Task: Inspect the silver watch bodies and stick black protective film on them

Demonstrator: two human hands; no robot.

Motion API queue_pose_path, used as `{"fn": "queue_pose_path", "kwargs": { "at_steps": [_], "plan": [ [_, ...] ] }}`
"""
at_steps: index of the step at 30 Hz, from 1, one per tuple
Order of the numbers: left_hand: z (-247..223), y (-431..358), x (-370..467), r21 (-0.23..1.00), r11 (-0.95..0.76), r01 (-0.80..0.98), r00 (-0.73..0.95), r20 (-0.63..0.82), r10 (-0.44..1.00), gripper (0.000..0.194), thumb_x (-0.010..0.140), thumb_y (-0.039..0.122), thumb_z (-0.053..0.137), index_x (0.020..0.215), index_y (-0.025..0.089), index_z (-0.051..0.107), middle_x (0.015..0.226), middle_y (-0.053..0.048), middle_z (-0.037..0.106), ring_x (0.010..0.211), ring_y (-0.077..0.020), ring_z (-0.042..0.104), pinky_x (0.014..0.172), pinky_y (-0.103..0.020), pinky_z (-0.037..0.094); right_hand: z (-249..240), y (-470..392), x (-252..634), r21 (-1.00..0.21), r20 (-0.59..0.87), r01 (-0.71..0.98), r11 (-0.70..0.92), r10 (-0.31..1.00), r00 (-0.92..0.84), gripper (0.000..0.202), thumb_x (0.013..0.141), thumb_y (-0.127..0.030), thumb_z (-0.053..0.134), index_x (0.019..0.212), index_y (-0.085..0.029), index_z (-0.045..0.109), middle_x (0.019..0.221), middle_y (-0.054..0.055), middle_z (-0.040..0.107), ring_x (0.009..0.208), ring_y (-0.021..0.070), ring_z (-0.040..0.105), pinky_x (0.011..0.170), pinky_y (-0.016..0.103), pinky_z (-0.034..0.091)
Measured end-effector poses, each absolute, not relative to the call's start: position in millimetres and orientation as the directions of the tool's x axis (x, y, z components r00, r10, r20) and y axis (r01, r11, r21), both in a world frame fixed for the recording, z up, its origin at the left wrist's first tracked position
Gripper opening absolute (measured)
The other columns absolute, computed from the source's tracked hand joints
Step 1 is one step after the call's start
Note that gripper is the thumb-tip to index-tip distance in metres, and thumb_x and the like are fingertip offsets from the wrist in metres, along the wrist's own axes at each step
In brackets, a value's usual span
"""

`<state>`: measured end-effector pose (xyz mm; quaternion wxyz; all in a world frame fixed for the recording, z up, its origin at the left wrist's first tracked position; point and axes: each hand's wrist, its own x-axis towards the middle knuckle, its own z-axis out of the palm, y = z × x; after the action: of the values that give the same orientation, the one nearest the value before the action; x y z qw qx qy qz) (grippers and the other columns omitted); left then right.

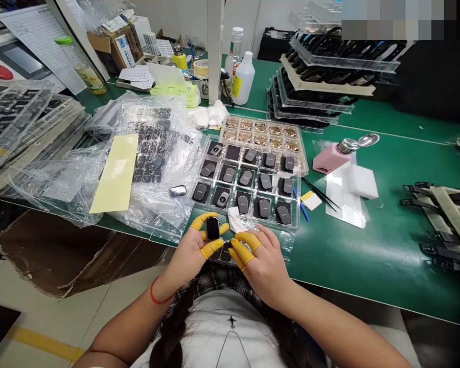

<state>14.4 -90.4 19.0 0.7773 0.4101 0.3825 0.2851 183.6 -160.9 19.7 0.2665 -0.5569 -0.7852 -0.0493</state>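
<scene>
My left hand (193,250), with yellow finger cots, holds a smartwatch case (212,228) by its edges, its black screen facing up. Close on its right is my right hand (262,258), thumb and cot-covered fingertips drawn together; whatever they may pinch is hidden. A white cloth (236,221) lies just beyond the right fingertips. Partly covered by both hands, some dark labelled pieces (226,254) show at the table edge. Ahead stands a clear compartment tray (296,223) with dark watch pieces on black pads, two of them with their sensor backs showing.
Behind that tray sits another with gold round parts (259,128). To the right are tweezers (322,194), a pink pump bottle (331,157), a white foam block (363,181) and straps (444,225). Plastic bags (168,204) and a yellow sheet (115,174) lie left.
</scene>
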Motion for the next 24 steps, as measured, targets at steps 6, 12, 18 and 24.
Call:
{"fn": "queue_pose_path", "kwargs": {
  "at_steps": [6,12,18,24],
  "plan": [
    [10,-86,15,0.847,0.519,-0.115,0.533,-0.388,0.752,0.061,0.076,0.028,0.073,0.125,0.021,0.037,0.113,-0.011,0.066,0.112,-0.0249,0.062,0.097,-0.040,0.046,24,-166,184,-0.275,0.480,0.849,0.450,0.830,-0.285,0.021,0.088,-0.007,0.052,0.094,-0.024,0.063,0.091,0.002,0.070,0.093,0.0195,0.060,0.103,0.047,0.032],
    [13,-90,14,0.875,0.483,0.031,0.594,-0.405,0.695,0.064,0.074,0.030,0.075,0.127,0.021,0.042,0.089,-0.005,0.071,0.085,-0.0190,0.069,0.076,-0.028,0.050,51,-153,198,-0.835,0.281,0.493,0.246,0.960,-0.003,0.007,0.088,-0.019,0.057,0.083,-0.024,0.058,0.093,0.003,0.065,0.090,0.0177,0.059,0.089,0.039,0.045],
    [25,-97,16,0.888,0.443,0.119,0.704,-0.390,0.594,0.061,0.075,0.030,0.075,0.128,0.019,0.048,0.087,-0.005,0.073,0.085,-0.0190,0.069,0.077,-0.027,0.049,47,-129,201,-0.968,-0.095,0.238,-0.074,0.992,-0.079,0.020,0.087,-0.036,0.057,0.076,-0.020,0.058,0.105,0.006,0.063,0.097,0.0193,0.059,0.088,0.037,0.047],
    [22,-98,12,0.875,0.476,0.090,0.725,-0.386,0.570,0.064,0.073,0.029,0.076,0.130,0.021,0.049,0.092,-0.006,0.074,0.091,-0.0220,0.069,0.082,-0.031,0.050,49,-126,195,-0.970,-0.102,0.233,-0.069,0.986,-0.132,0.026,0.087,-0.043,0.058,0.076,-0.020,0.059,0.093,0.005,0.064,0.088,0.0177,0.059,0.084,0.035,0.048]
  ]
}}
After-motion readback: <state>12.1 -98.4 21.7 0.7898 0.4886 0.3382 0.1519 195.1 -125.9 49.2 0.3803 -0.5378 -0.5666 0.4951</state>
